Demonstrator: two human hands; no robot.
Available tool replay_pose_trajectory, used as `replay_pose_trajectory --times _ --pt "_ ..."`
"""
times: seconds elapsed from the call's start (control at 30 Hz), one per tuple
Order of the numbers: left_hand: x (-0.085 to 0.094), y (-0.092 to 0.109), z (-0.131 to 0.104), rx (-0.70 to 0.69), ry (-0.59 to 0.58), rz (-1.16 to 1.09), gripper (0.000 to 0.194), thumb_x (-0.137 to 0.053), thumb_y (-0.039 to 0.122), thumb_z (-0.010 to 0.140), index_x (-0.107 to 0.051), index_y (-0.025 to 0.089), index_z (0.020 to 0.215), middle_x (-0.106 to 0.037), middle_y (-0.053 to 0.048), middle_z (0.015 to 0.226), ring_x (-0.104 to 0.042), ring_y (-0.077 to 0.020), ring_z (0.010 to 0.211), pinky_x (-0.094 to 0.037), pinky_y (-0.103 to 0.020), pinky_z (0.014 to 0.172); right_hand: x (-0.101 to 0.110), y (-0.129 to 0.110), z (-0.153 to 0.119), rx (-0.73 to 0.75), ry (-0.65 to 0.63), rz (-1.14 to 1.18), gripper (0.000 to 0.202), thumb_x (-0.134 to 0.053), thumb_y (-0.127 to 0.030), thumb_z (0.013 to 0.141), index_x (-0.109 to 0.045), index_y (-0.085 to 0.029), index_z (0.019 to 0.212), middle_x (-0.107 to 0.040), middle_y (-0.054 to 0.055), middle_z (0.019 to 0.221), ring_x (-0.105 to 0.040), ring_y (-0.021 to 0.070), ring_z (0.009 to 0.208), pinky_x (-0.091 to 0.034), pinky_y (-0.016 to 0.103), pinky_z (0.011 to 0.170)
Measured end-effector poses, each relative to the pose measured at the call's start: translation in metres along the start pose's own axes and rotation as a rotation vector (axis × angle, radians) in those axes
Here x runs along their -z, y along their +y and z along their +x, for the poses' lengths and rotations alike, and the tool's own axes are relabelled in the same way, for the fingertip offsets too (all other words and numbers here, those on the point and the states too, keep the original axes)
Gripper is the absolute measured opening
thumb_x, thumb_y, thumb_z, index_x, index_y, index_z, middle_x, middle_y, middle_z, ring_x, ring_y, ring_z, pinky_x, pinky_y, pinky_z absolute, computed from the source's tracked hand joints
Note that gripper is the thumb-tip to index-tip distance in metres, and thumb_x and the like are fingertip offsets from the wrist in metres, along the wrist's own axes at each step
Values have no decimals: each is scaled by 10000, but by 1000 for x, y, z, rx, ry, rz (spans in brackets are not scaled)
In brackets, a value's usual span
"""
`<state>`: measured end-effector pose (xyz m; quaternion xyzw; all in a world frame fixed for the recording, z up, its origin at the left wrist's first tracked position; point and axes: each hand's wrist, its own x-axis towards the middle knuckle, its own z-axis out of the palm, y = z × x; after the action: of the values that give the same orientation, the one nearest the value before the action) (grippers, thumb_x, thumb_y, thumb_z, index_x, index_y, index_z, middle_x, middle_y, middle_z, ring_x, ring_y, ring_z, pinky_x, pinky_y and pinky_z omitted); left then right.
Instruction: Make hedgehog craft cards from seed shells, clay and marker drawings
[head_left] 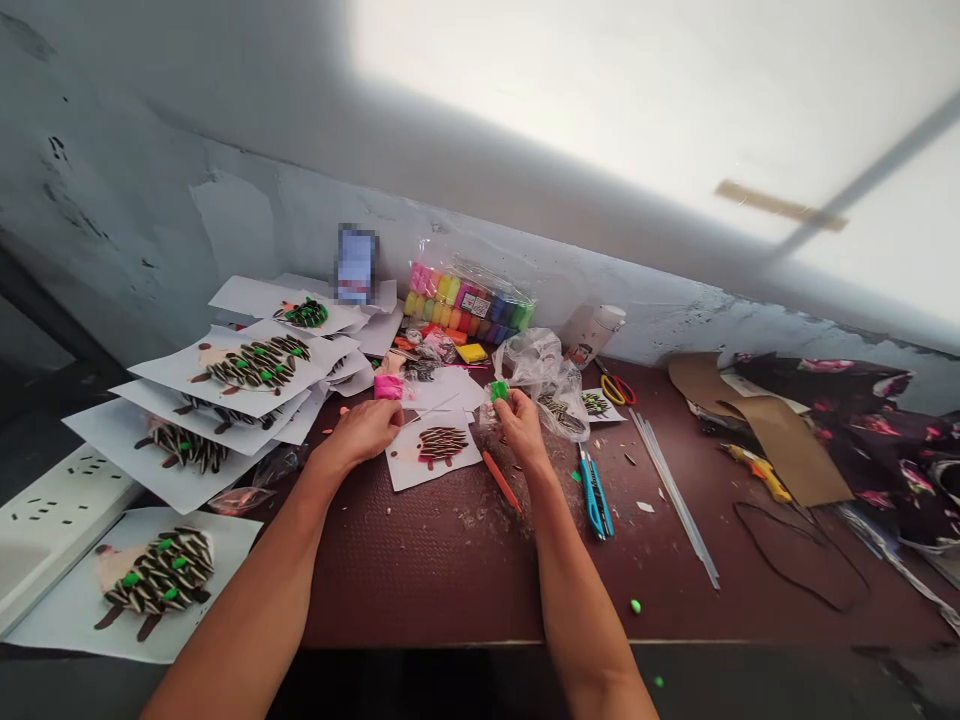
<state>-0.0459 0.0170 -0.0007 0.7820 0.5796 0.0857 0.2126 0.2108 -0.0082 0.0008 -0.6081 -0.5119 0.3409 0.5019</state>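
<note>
The right hand [521, 428] pinches a green clay packet [498, 391] above the desk [420, 570]; between it and the curled left hand [366, 432], whose grip I can't tell, lies a seed-covered hedgehog picture [441, 447].

Harsh glare on upper-right wall [600, 90], cut by diagonal shadow [870, 176]; brown surface [427, 570] dimmer; phone [355, 262] pixelated; corners stretched, soft.

Two hands [366, 430] [522, 425] and one green packet [499, 391] appear among at least seven seed-covered pictures [442, 447], one phone [355, 264], one white bottle [590, 334], one glue gun [759, 471] and one power strip [52, 515].
</note>
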Motion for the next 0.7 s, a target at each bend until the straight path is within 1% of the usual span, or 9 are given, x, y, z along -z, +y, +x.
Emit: replay_pose_trajectory --times 0.07,0.17,0.3,0.4,0.5,0.6,0.63,0.67,0.7 --pt "-5 -2 4 -47 45 -16 268 -518 94 818 -742 228 879 -773 -92 1003 -693 -297 987 -489 -347 799 1 -1 -1 33 -8 -7 157 -556 -354 779 -591 -203 806 -536 -30 669 -445 124 588 -389 226 518" --pt "-13 -5 10 -108 119 -16 313 -495 82 841 -769 213 920 -774 -110 1047 -694 -295 1017 -496 -352 851 -1 -3 -4 62 -44 -28 161 -554 -367 774 -570 -207 770 -509 -39 654 -425 120 591 -371 223 529" --pt "-21 -11 16 -165 160 11 332 -484 79 843 -785 198 917 -774 -117 1014 -692 -294 999 -509 -361 867 -7 -3 -7 63 -162 -68 184 -549 -383 774 -541 -210 712 -482 -45 632 -399 113 573 -337 223 517" --pt "-25 -14 18 -185 160 -2 331 -488 79 830 -788 199 902 -773 -111 991 -693 -288 978 -520 -366 865 -11 -2 -7 37 -225 -66 145 -517 -342 761 -557 -208 720 -510 -41 640 -428 117 577 -354 226 528" --pt "-22 -12 18 -204 205 -53 307 -505 100 822 -787 196 897 -766 -115 1001 -686 -288 1005 -527 -382 904 -13 -1 -6 19 -227 -28 109 -534 -301 735 -583 -204 742 -559 -37 656 -485 123 594 -396 230 551" --pt "-15 -3 14 -204 332 -204 265 -539 176 844 -779 177 956 -752 -123 1061 -678 -274 996 -536 -403 923 -15 -4 -7 -26 -200 65 149 -660 -310 693 -620 -196 781 -627 -32 680 -547 123 602 -448 238 579" --pt "-12 2 13 -197 340 -299 253 -553 236 867 -772 170 974 -754 -115 1048 -684 -255 927 -550 -396 886 -16 -5 -8 -42 -206 103 184 -708 -316 670 -626 -196 783 -645 -29 684 -565 124 600 -463 241 585" --pt "-10 7 11 -202 315 -415 272 -569 312 888 -764 167 1010 -758 -105 1032 -686 -235 873 -561 -383 846 -18 -6 -9 -52 -226 140 218 -751 -325 648 -628 -196 774 -656 -26 681 -579 124 595 -475 243 586" --pt "-9 12 10 -211 274 -544 335 -592 396 893 -748 162 1074 -758 -102 1037 -689 -220 837 -571 -369 804 -21 -8 -11 -55 -257 171 250 -787 -339 629 -626 -197 757 -660 -25 668 -586 123 584 -482 243 581"
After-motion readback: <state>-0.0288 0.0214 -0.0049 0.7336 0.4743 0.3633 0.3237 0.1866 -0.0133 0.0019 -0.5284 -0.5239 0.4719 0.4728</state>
